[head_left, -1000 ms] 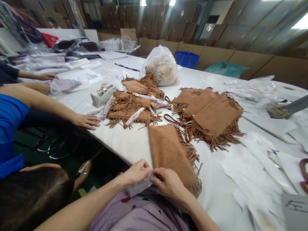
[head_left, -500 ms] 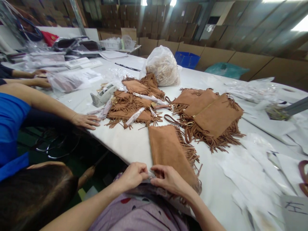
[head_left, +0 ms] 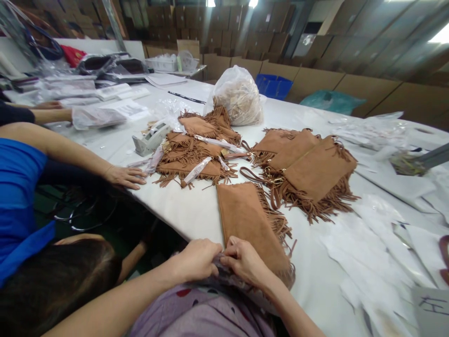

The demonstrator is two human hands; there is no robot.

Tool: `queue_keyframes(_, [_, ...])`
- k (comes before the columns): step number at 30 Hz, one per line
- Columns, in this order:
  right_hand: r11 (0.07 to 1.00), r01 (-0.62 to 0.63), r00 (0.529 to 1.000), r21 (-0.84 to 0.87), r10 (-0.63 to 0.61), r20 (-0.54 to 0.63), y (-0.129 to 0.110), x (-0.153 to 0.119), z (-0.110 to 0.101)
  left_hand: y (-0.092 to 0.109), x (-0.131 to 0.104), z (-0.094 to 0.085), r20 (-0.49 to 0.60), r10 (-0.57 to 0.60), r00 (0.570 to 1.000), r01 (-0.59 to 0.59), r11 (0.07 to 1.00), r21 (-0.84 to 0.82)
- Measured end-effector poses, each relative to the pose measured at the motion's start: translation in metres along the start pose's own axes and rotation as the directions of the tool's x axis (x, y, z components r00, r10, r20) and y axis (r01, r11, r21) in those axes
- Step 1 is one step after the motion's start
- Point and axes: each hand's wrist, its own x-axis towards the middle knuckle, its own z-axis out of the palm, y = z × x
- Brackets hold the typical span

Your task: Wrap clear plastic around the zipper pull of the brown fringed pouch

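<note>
The white desk (head_left: 189,210); at its near edge, my left hand (head_left: 199,260) and right hand (head_left: 245,262) sit close together.
My fingers are narrowed, pinching thin clear plastic (head_left: 227,275). Just beyond, a brown fringed pouch (head_left: 245,215) lies flat, its near end partly behind my right hand. Farther off are piled fringed pouches (head_left: 317,171) on the right, a tape dispenser (head_left: 150,139) on the left, then a stuffed clear bag (head_left: 240,96) and stacked cartons (head_left: 217,25).
</note>
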Motion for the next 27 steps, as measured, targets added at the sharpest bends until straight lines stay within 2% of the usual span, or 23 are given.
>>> queue_keyframes(5, [0.998, 0.056, 0.998, 0.028, -0.057, 0.022, 0.003, -0.003, 0.0, 0.006, 0.0, 0.004, 0.031, 0.014, 0.999, -0.011, 0.995, -0.096])
queue_keyframes(7, [0.997, 0.069, 0.998, 0.03, -0.07, 0.008, 0.003, -0.004, 0.001, 0.002, 0.001, 0.006, 0.124, 0.014, 0.992, 0.022, 0.958, -0.285])
queue_keyframes(8, [0.997, 0.078, 0.997, 0.021, -0.078, -0.002, 0.002, -0.004, 0.001, -0.001, 0.002, 0.008, 0.193, 0.011, 0.981, 0.072, 0.906, -0.418])
queue_keyframes(10, [0.994, 0.11, 0.994, -0.007, -0.11, -0.023, 0.002, -0.006, 0.003, -0.008, 0.005, 0.014, 0.328, 0.02, 0.945, 0.209, 0.732, -0.649])
queue_keyframes(12, [0.984, 0.173, 0.985, -0.032, -0.173, -0.021, 0.003, -0.008, 0.003, -0.013, 0.008, 0.019, 0.405, 0.039, 0.913, 0.315, 0.564, -0.763])
queue_keyframes(17, [0.932, 0.339, 0.94, -0.128, -0.328, 0.097, 0.004, -0.017, -0.005, -0.02, 0.012, 0.027, 0.496, 0.087, 0.864, 0.454, 0.293, -0.842])
queue_keyframes(21, [0.885, 0.399, 0.913, -0.239, -0.362, 0.186, 0.003, -0.027, -0.011, -0.021, 0.014, 0.032, 0.562, 0.107, 0.82, 0.544, 0.159, -0.824])
queue_keyframes(24, [0.882, 0.401, 0.915, -0.246, -0.374, 0.152, 0.003, -0.033, -0.008, -0.018, 0.012, 0.038, 0.527, 0.065, 0.847, 0.52, 0.097, -0.848])
queue_keyframes(27, [0.904, 0.37, 0.927, -0.215, -0.373, 0.025, 0.005, -0.037, 0.002, -0.015, 0.008, 0.044, 0.464, 0.042, 0.885, 0.462, 0.058, -0.885])
